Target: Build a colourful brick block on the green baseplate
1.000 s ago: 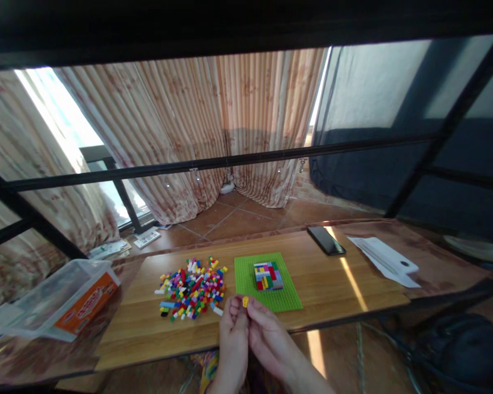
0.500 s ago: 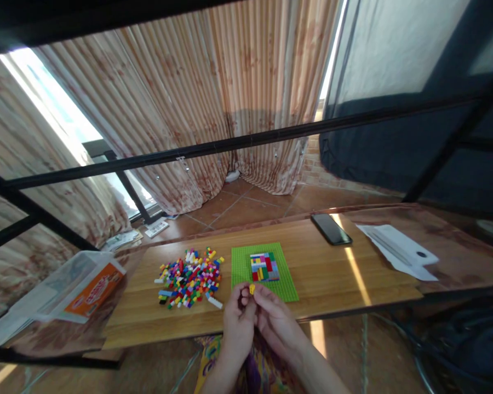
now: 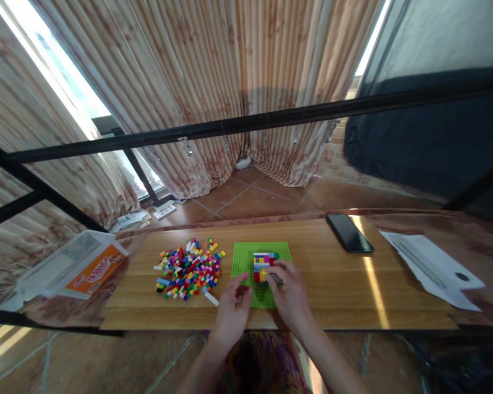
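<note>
A multicoloured block of toy bricks [image 3: 263,262] stands on the green studded baseplate [image 3: 241,253]. My right hand [image 3: 290,290] reaches over the block's right side, thumb and fingers pinched at a small yellow brick [image 3: 265,274] against its front part. The fingers partly hide the block's right edge and that brick. Over the baseplate's front left corner, my left hand [image 3: 235,303] holds nothing that I can see, its thumb and forefinger apart. A pile of loose bricks [image 3: 191,269] lies on the table to the left.
The wooden table [image 3: 312,306] carries a black phone [image 3: 349,232] at the back right. White paper [image 3: 433,268] lies at the far right. A clear plastic box [image 3: 82,262] with an orange label stands at the left. A dark metal bar [image 3: 230,127] crosses beyond the table.
My hands have parted from holding the yellow brick together. The right hand has taken the brick forward to the block, and the left has moved slightly aside. The camera view has shifted.
</note>
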The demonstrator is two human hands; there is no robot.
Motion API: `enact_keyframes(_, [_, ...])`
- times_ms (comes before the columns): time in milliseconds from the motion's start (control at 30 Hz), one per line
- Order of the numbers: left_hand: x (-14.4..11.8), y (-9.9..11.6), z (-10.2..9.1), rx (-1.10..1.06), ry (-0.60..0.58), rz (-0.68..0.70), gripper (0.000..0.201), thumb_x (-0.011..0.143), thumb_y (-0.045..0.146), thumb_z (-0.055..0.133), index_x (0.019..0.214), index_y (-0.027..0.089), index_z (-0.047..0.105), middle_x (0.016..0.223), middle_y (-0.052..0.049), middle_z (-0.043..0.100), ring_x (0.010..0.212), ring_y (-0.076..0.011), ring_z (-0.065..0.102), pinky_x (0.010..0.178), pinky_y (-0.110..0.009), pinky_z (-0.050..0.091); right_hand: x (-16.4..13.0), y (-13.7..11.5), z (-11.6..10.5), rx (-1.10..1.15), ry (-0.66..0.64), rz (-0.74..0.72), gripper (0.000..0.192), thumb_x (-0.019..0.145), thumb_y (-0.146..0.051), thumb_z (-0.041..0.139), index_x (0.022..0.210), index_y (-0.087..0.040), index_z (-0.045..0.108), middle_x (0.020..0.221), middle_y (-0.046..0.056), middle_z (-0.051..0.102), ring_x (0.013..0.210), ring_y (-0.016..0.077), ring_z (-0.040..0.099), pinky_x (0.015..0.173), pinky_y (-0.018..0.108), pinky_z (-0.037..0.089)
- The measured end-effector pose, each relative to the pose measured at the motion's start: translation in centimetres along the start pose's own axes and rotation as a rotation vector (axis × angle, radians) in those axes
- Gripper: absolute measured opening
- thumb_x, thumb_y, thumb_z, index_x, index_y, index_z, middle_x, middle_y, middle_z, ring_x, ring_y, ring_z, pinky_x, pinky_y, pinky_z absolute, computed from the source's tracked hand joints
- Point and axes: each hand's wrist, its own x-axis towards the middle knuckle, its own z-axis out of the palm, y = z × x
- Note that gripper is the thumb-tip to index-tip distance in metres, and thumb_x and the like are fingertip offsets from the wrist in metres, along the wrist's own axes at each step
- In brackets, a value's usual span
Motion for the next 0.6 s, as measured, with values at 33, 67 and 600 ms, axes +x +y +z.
enact_keyframes(33, [0.2,0.1,0.2,0.02,-0.014,0.01,0.034,0.084,0.025,0.054,0.116,0.018,0.059,0.104,-0.008,0.066,0.089,-0.0177,0.064,0.083,-0.034,0.051,0.3,0.1,0.2,-0.038,0.0,-0.028,0.016,0.088,-0.028,0.054,0.089,-0.023,0.07,0.107,0.009,0.06,0.102,0.0228,0.055,0.091,0.041,0.046])
enact_keyframes(67, [0.4,0.2,0.4,0.038,-0.026,0.025,0.034,0.084,0.023,0.053,0.118,0.019,0.059,0.106,-0.008,0.066,0.089,-0.0173,0.064,0.084,-0.034,0.052,0.6,0.2,0.4,-0.074,-0.001,-0.051,0.016,0.088,-0.026,0.054,0.09,-0.024,0.07,0.108,0.009,0.06,0.103,0.023,0.054,0.091,0.041,0.046])
enact_keyframes(600, [2.1,-0.4,1.7,0.239,-0.08,0.179,0.038,0.082,0.01,0.049,0.116,0.022,0.061,0.123,-0.01,0.056,0.114,-0.0214,0.055,0.101,-0.042,0.046,2.0,1.3,2.0,-0.188,-0.056,-0.008,0.016,0.086,-0.028,0.058,0.089,-0.027,0.073,0.111,0.008,0.06,0.105,0.024,0.051,0.093,0.044,0.043])
